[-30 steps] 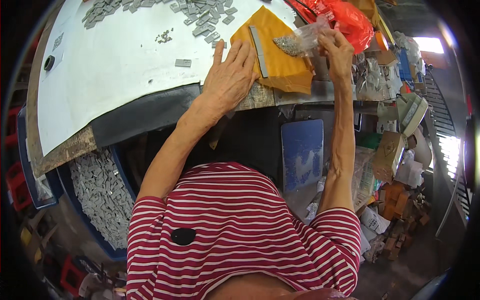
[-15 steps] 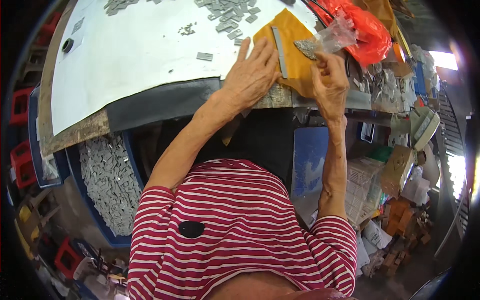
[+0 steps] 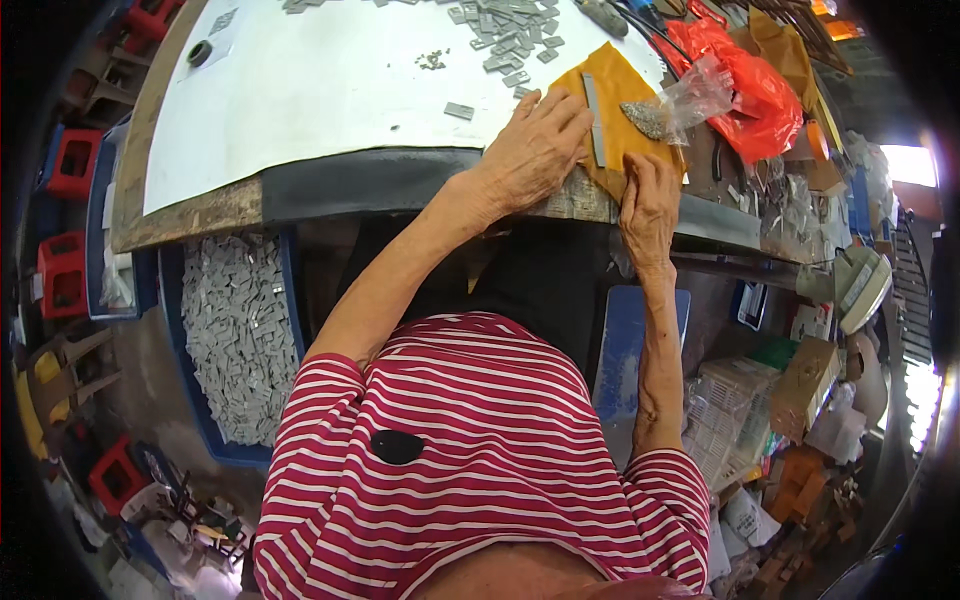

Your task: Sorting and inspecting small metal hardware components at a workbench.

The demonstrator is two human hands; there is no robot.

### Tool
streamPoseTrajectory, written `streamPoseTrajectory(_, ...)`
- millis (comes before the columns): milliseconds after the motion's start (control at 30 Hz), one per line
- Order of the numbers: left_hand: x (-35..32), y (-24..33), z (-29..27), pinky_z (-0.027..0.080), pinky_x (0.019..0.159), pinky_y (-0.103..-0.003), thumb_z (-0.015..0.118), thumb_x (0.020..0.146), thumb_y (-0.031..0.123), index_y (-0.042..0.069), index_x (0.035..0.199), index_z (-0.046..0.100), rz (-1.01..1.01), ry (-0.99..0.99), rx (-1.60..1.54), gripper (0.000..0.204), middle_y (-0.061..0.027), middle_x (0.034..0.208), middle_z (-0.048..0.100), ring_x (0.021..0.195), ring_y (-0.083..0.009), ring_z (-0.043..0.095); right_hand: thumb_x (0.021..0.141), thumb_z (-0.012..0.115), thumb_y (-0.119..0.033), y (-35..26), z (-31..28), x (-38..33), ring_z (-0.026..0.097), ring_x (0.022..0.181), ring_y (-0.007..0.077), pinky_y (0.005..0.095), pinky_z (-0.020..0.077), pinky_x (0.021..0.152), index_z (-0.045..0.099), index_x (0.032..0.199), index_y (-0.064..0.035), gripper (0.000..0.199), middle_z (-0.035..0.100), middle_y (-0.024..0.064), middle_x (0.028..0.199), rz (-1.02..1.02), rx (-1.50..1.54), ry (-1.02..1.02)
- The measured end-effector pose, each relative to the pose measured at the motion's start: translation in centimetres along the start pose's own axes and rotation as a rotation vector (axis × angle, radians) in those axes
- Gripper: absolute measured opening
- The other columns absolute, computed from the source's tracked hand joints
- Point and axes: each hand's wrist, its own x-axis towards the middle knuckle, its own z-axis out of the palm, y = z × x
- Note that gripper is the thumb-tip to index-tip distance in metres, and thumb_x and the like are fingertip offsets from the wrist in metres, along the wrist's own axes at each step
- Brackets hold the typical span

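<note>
My left hand [image 3: 538, 150] rests palm down at the left edge of a yellow cloth [image 3: 630, 85], its fingers apart and slightly bent. Close to its thumb side, a narrow grey metal strip [image 3: 594, 118] lies lengthwise on the cloth. My right hand [image 3: 650, 208] is at the cloth's near right part, fingers curled down and pressed together; whatever they may hold is hidden. Just beyond it sits a heap of tiny silvery pieces [image 3: 645, 121] at the mouth of a clear plastic bag [image 3: 697, 95]. Grey rectangular plates [image 3: 505, 35] lie scattered past my left hand.
White paper [image 3: 300, 100] covers much of the table, with a single grey plate [image 3: 459, 111] and small bits [image 3: 431, 61] on it. A red plastic bag [image 3: 755, 105] bulges at the right. Below the left edge, a blue bin [image 3: 180, 330] holds many grey pieces.
My right hand has come down from beside the silvery heap to the near part of the cloth. My left hand's fingers are more bent. The whole view has shifted.
</note>
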Motion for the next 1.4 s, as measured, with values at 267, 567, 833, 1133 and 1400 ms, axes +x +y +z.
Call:
streamPoseTrajectory(267,-4.1,-3.3,-4.3,0.044,0.074,-0.034,0.056,0.072,-0.002,-0.001,0.089,0.060,-0.245,0.331,-0.016,0.017,-0.0133,0.084,0.060,0.082,-0.0263,0.055,0.080,0.050,-0.005,0.0,0.1,-0.6,0.049,0.094,0.0308,0.0391,0.0380,0.082,0.054,0.100,-0.0046,0.020,0.051,0.0135,0.098,0.012,0.013,0.060)
streamPoseTrajectory(567,-4.7,-5.3,-5.1,0.044,0.071,-0.033,0.057,0.073,0.004,0.000,0.093,0.060,-0.350,0.162,0.056,0.021,-0.0129,0.083,0.056,0.077,-0.0253,0.054,0.079,0.050,0.000,0.1,-0.5,-0.8,0.050,0.093,0.0301,0.0359,0.0398,0.081,0.056,0.098,-0.0015,0.020,0.053,0.0133,0.096,0.042,0.111,0.056)
streamPoseTrajectory(833,-4.5,-5.2,-4.7,0.044,0.073,-0.034,0.062,0.070,0.004,0.000,0.082,0.062,-0.339,0.167,0.034,0.013,-0.0129,0.085,0.056,0.083,-0.0278,0.055,0.077,0.053,-0.003,-1.2,-2.3,0.9,0.053,0.087,0.0319,0.0370,0.0430,0.074,0.056,0.095,-0.0007,0.018,0.053,0.0148,0.093,0.043,0.142,-0.093)
streamPoseTrajectory(1133,-4.5,-4.9,-4.6,0.043,0.071,-0.037,0.060,0.070,0.006,0.002,0.078,0.057,-0.394,0.194,-0.025,0.010,-0.0119,0.080,0.054,0.079,-0.0285,0.054,0.079,0.051,-0.010,-1.9,0.2,8.9,0.057,0.080,0.0346,0.0391,0.0453,0.071,0.060,0.086,-0.0003,0.015,0.059,0.0180,0.084,0.112,0.319,0.006)
streamPoseTrajectory(1400,-4.4,-4.7,-4.9,0.041,0.065,-0.037,0.061,0.072,0.007,0.004,0.081,0.051,-0.419,0.165,-0.044,0.013,-0.0096,0.076,0.053,0.070,-0.0273,0.054,0.078,0.051,-0.009,1.3,5.8,11.6,0.057,0.079,0.0352,0.0382,0.0461,0.073,0.061,0.081,-0.0009,0.013,0.059,0.0193,0.082,-0.034,0.235,-0.069)
